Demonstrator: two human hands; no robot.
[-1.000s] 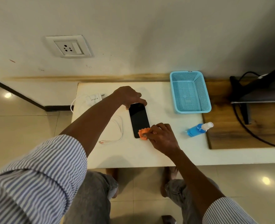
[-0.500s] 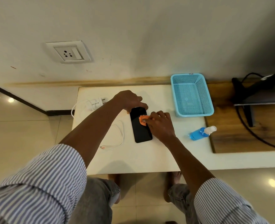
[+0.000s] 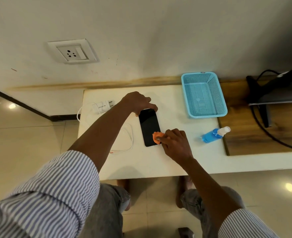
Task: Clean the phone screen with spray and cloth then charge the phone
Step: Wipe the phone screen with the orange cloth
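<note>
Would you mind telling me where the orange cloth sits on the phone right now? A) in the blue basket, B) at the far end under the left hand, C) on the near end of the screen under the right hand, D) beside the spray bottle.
C: the orange cloth is pressed by the right hand onto the near end of the phone.

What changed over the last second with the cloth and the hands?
The right hand slid the orange cloth up the phone toward its top, then back down to the lower right corner, where it presses now. The left hand kept pinning the phone's top edge. The phone, spray bottle, basket and charger did not move.
</note>
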